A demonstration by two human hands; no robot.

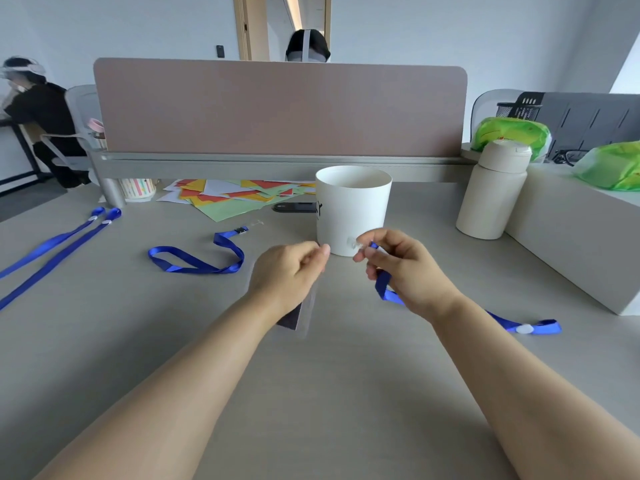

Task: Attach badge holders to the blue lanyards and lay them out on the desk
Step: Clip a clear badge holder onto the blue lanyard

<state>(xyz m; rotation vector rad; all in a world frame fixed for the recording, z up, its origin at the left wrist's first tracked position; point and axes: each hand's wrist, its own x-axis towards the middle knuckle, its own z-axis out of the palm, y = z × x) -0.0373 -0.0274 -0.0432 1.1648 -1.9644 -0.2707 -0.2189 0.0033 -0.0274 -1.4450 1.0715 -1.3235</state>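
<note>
White paper cup (351,209) near mid-desk, a black mark on its side. Behind it, a flat dark object (294,207) (blurred, cannot tell what). Coloured paper sheets (235,197) fanned out under the brown divider panel (277,109). Striped cup (138,189) by the divider's post. Cream bottle (491,192) upright at right. Green bags (509,133) on the adjoining ledge.

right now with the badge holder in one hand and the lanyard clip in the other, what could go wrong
1. The left hand pinches the badge holder only by its top edge, so it may slip while being clipped.
2. The white cup stands just behind both hands; a forward nudge could tip it.
3. The lanyard in the right hand trails under the forearm and could snag.
</note>
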